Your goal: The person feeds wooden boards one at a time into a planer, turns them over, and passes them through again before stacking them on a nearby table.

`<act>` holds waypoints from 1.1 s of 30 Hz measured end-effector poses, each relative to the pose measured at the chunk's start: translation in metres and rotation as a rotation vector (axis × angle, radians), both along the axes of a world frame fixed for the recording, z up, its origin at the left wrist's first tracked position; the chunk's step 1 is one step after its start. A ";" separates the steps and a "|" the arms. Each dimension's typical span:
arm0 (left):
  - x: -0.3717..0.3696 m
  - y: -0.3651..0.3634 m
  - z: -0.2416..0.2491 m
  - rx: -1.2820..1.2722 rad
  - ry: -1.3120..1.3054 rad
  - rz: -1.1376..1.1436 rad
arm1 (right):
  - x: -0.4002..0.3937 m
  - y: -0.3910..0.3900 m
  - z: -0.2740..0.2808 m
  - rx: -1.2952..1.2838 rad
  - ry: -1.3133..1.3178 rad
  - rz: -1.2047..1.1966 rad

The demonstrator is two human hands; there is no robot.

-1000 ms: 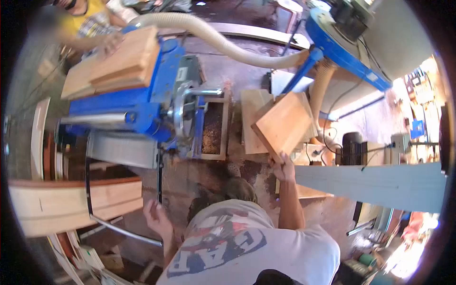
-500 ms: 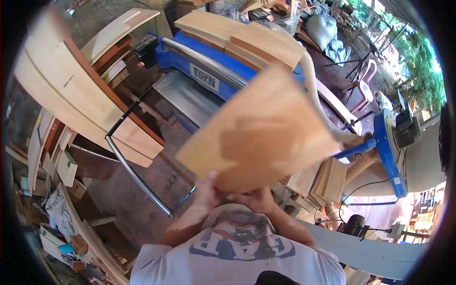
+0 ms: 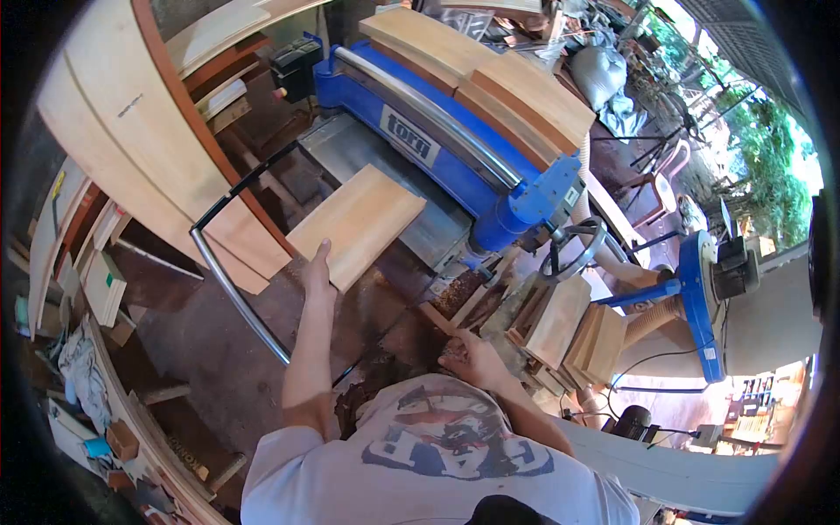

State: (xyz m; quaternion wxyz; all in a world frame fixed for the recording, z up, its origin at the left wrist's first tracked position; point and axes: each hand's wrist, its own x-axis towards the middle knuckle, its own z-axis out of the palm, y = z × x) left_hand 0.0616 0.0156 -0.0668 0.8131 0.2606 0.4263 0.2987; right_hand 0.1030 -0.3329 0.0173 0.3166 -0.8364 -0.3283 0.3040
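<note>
My left hand (image 3: 319, 273) grips the near left edge of a short wooden board (image 3: 359, 223), its thumb lying on top. The board is tilted a little in view, and its far end overlaps the metal bed (image 3: 341, 144) of a blue thickness planer (image 3: 437, 131) marked "torq". Lower and to the right, my right hand (image 3: 472, 360) is off the board, close in front of my shirt, with fingers loosely bent and apart. A chrome roller bar (image 3: 241, 302) on a black frame stretches out left of my left forearm.
More boards (image 3: 499, 79) lie on top of the planer, and stacked short boards (image 3: 564, 324) stand at the right. A handwheel (image 3: 582, 249) sticks out from the planer's right side. Long panels (image 3: 131, 114) lean at the left. A blue-framed dust collector (image 3: 700, 306) stands far right.
The board has gone from in front of my chest, near both hands, forward and left to the planer bed. My right hand has come away from it, while my left arm has stretched out.
</note>
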 end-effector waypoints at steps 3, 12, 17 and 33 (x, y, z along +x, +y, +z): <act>0.039 0.009 -0.012 0.085 0.114 -0.033 | 0.006 -0.017 -0.019 0.019 -0.012 -0.091; 0.154 0.026 -0.076 0.668 0.689 0.051 | 0.026 -0.061 -0.031 -0.028 0.066 -0.277; 0.190 0.015 -0.052 0.565 0.838 0.084 | 0.051 -0.071 -0.036 -0.139 0.145 -0.326; 0.230 0.057 -0.126 0.973 1.525 -0.053 | 0.093 -0.117 -0.082 0.075 0.341 -0.687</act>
